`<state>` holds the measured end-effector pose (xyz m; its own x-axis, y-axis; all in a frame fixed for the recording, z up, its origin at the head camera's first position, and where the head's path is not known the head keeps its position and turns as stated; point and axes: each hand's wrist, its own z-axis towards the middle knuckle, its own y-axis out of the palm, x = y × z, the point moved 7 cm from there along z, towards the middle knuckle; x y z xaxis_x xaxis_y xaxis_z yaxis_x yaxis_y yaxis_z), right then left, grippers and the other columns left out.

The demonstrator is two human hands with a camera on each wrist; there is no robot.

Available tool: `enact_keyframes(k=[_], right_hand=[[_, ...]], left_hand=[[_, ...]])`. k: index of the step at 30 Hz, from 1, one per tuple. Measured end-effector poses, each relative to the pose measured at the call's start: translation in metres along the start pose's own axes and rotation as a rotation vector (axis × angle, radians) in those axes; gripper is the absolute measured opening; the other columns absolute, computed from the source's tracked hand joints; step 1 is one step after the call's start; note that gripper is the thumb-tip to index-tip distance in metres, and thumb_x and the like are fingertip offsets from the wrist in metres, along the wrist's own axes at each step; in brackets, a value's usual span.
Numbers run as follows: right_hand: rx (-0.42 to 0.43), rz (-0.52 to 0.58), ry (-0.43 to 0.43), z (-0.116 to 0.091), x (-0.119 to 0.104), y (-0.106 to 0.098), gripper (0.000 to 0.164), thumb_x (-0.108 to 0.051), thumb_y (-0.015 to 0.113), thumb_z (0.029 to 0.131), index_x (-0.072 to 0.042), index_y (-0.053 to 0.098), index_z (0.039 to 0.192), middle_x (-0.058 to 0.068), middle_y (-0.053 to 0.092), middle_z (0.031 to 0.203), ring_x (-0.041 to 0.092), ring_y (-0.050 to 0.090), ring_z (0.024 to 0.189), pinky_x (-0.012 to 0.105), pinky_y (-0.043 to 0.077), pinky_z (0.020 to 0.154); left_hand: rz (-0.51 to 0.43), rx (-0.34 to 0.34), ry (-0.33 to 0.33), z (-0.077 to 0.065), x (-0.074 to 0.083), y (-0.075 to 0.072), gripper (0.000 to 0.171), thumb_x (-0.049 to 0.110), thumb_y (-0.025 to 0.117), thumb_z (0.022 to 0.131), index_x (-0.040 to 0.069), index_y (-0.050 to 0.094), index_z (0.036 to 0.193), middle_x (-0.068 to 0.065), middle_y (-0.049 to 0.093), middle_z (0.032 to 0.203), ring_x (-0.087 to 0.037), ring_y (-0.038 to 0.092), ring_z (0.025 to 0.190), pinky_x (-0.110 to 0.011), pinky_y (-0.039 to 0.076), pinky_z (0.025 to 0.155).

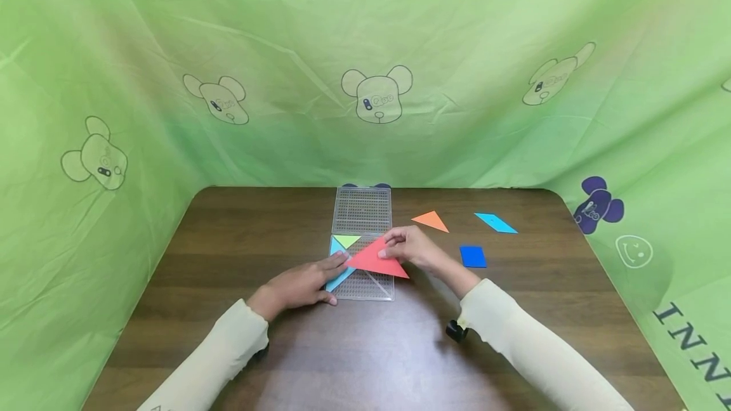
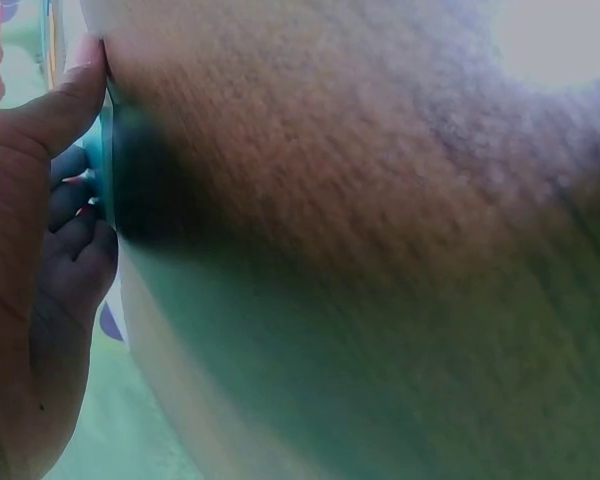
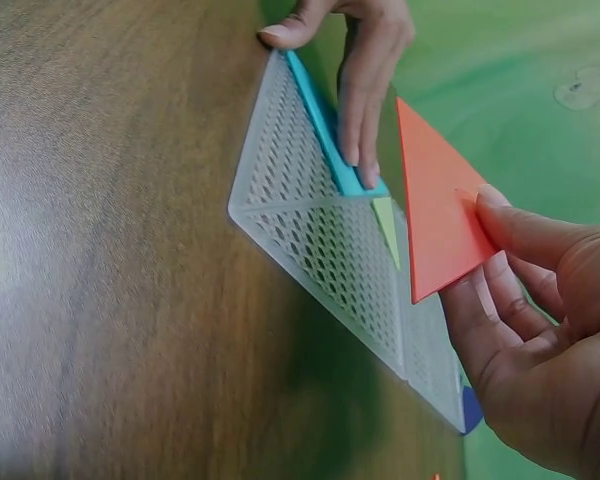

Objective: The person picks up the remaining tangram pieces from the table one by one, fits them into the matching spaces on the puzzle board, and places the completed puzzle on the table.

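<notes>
A clear, perforated tangram case (image 1: 365, 287) lies unfolded on the table, its lid half (image 1: 362, 210) toward the back. In the near half sit a light blue triangle (image 1: 341, 279) at the left and a small yellow-green triangle (image 1: 346, 241) at the top. My left hand (image 1: 305, 283) rests on the case's left side, straight fingers over the light blue triangle and thumb at the near corner. My right hand (image 1: 414, 247) pinches a large red triangle (image 3: 442, 215) between thumb and fingers. The right wrist view shows the red triangle raised above the case.
To the right on the wooden table (image 1: 228, 227) lie an orange triangle (image 1: 432, 221), a light blue parallelogram (image 1: 496, 222) and a dark blue square (image 1: 473, 257). A green printed curtain (image 1: 285, 144) encloses the back and both sides.
</notes>
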<state>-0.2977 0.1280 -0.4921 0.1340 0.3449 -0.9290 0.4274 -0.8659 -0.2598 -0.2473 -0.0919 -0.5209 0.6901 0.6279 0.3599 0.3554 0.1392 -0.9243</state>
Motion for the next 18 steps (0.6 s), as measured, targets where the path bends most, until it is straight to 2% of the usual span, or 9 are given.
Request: enact_keyframes(k=[7,13,18], right_hand=[[-0.026,-0.045,0.015,0.004,0.005,0.014,0.026,-0.008,0.081,0.086,0.002,0.072,0.108,0.007,0.069,0.093,0.01,0.064,0.072,0.027,0.059,0.067],[-0.049,-0.069,-0.033,0.006,0.008,0.026,0.024,-0.005,0.082,0.084,0.005,0.073,0.104,0.003,0.07,0.084,0.007,0.058,0.065,0.022,0.052,0.059],[-0.06,-0.088,-0.052,0.006,0.008,0.032,0.024,-0.005,0.082,0.083,0.006,0.074,0.103,0.003,0.07,0.082,0.007,0.058,0.066,0.021,0.05,0.058]], left_hand=[[-0.024,0.01,0.007,0.0,0.001,-0.002,0.085,0.046,0.071,0.093,0.006,0.034,0.16,-0.009,0.022,0.171,-0.028,0.029,0.156,-0.045,0.041,0.118],[-0.029,0.015,0.012,-0.001,0.0,-0.002,0.085,0.046,0.071,0.093,0.007,0.035,0.159,-0.008,0.022,0.172,-0.027,0.028,0.157,-0.045,0.04,0.118],[-0.029,0.016,0.011,0.0,-0.001,-0.002,0.085,0.046,0.072,0.092,0.007,0.036,0.159,-0.007,0.022,0.172,-0.025,0.027,0.157,-0.044,0.04,0.119]])
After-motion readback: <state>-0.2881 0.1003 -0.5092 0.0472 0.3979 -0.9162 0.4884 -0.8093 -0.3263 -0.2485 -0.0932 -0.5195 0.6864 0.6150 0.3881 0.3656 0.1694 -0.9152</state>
